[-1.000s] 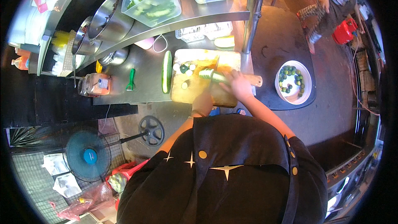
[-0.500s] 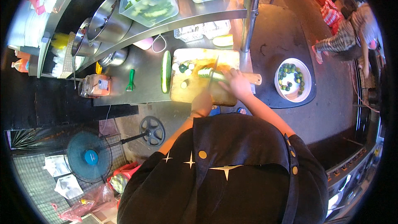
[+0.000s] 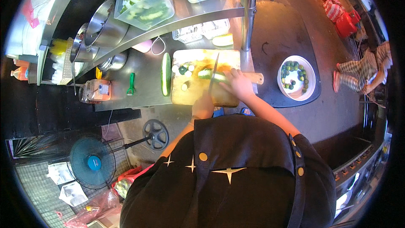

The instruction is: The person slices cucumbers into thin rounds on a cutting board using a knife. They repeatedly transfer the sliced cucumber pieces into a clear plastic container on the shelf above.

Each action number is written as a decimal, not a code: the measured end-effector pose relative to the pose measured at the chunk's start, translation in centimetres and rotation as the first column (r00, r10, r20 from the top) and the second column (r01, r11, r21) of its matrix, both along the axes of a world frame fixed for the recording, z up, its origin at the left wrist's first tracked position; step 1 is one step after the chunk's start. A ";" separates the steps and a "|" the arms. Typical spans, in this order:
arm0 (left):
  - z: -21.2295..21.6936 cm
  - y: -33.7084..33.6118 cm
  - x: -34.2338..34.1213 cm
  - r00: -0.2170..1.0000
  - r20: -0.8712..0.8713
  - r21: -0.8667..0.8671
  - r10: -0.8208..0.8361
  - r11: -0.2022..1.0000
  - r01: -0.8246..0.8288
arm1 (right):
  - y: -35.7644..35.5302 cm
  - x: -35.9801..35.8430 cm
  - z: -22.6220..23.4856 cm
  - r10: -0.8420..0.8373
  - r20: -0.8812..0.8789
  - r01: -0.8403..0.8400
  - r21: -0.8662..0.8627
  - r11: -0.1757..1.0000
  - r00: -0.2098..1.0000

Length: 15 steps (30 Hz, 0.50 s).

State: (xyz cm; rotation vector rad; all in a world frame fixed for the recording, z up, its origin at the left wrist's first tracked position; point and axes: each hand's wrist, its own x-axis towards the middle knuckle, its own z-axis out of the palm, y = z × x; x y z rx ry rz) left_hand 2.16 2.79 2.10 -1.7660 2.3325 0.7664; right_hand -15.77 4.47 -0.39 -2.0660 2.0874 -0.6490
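Note:
On the cutting board [image 3: 181,96], my left hand [image 3: 203,106] grips a knife [image 3: 214,68]. Its blade points away from me and lies across a partly peeled cucumber [image 3: 205,74]. My right hand [image 3: 238,85] holds that cucumber down, fingers closed round its right part, which they partly hide. Several small round cut pieces [image 3: 184,69] rest on the board's left side. Just left of the board lies a longer cucumber [image 3: 166,75] with a pale stripe. A wooden handle [image 3: 255,78] sticks out past the board's right edge, beyond my right hand.
A green peeler [image 3: 131,83] and a jar [image 3: 99,90] stand left. Above the counter, a metal shelf [image 3: 190,16] carries a tub [image 3: 162,14] of sliced cucumber. A white bowl [image 3: 298,96] of small green fruits is right. A fan [image 3: 93,162] stands lower left; another person [image 3: 358,71] is far right.
The view has shifted slightly. My left hand keeps the knife at the cucumber, which my right hand still holds. The other person has moved nearer, uncovering a second red gas cylinder.

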 end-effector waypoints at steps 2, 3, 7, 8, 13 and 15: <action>-0.9 -0.6 -0.1 0.998 -0.044 -0.020 -0.041 0.999 0.041 | 0.0 -0.1 0.0 0.006 -0.016 -0.006 0.004 1.000 1.000; -1.3 -0.8 0.0 0.995 -0.070 -0.033 -0.066 0.997 0.064 | 0.0 -0.1 0.1 0.010 -0.025 -0.010 0.006 1.000 1.000; 2.4 -0.6 -0.2 0.996 -0.090 0.013 -0.025 1.000 0.026 | 0.0 -0.1 0.1 -0.002 -0.029 0.002 0.015 1.000 1.000; 2.8 -0.4 -0.2 0.998 -0.060 0.003 -0.019 1.000 0.019 | 0.1 0.0 0.2 -0.003 -0.034 0.003 0.007 1.000 0.999; 2.2 0.3 0.3 1.000 -0.004 0.021 -0.007 1.000 0.007 | 0.0 -0.1 0.5 -0.004 -0.010 0.004 0.052 0.999 1.000; 1.5 0.0 -0.1 1.000 0.009 0.043 0.013 0.999 -0.013 | 0.0 0.0 0.4 0.006 -0.016 -0.005 0.028 1.000 1.000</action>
